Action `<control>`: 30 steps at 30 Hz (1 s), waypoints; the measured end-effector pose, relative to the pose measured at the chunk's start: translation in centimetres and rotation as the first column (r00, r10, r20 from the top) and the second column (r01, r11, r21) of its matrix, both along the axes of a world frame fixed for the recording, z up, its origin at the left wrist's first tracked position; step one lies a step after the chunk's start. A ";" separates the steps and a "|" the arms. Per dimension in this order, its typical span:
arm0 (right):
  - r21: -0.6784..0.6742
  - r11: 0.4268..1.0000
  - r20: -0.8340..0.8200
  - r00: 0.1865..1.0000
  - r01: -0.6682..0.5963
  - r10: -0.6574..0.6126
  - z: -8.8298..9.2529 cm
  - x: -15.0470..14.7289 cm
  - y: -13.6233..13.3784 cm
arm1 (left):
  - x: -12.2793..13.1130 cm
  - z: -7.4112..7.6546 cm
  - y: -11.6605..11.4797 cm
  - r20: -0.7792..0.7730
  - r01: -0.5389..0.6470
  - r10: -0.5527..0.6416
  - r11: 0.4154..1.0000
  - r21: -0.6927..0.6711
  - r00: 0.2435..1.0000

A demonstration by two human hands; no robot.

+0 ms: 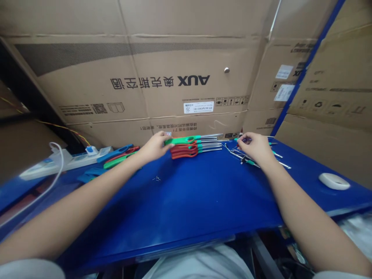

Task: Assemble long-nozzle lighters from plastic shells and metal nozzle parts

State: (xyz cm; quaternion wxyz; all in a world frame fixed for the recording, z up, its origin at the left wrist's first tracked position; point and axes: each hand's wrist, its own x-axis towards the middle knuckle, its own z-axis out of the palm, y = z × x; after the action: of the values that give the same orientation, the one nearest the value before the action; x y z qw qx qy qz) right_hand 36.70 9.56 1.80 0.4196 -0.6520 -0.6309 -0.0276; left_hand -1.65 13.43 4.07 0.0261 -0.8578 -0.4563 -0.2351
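Note:
My left hand (pixel 157 146) is closed around the rear end of a green long-nosed lighter (pixel 183 140). That lighter lies on top of a stack of red long-nosed lighters (pixel 186 151), their metal tubes pointing right. My right hand (pixel 255 146) is over a loose heap of metal lighter tubes (pixel 240 155) with green collars. Its thumb and fingers are pinched together, and what sits between them is too small and hidden to make out. Several tiny pin-like metal pieces (pixel 157 178) lie on the blue table (pixel 192 201) in front of the stack.
Left of my left hand lie blue, red and green lighter handles (pixel 119 157). Behind them is a white power strip (pixel 69 161) with a cable (pixel 59 170). A white oval object (pixel 334 181) rests at the right. Cardboard walls (pixel 159 100) enclose the table's back and right.

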 end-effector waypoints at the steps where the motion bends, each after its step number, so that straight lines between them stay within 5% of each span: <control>1: -0.003 1.000 0.027 1.000 -0.005 0.006 0.0 -0.2 0.0 | 0.0 0.2 1.1 0.001 -0.016 0.016 1.000 0.006 1.000; 7: -0.027 1.000 0.095 0.995 -0.007 0.009 -0.1 -1.0 -0.4 | 1.0 -0.5 5.8 -0.017 -0.034 0.034 0.999 0.006 0.999; 13: -0.032 0.999 0.081 0.997 -0.008 0.011 -0.1 -0.9 -0.6 | 2.0 -2.2 8.2 -0.006 -0.043 0.043 0.999 0.002 0.999; 30: -0.051 0.996 0.202 0.976 -0.070 0.079 -1.0 -1.1 -0.1 | 2.3 -2.7 7.9 0.161 -0.196 0.199 0.980 -0.039 0.967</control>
State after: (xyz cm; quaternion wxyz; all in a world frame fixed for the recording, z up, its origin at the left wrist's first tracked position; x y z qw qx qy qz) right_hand 35.55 9.42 0.83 0.3392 -0.6306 -0.6951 -0.0644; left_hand 0.65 21.31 1.40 0.0022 -0.7860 -0.5427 -0.2961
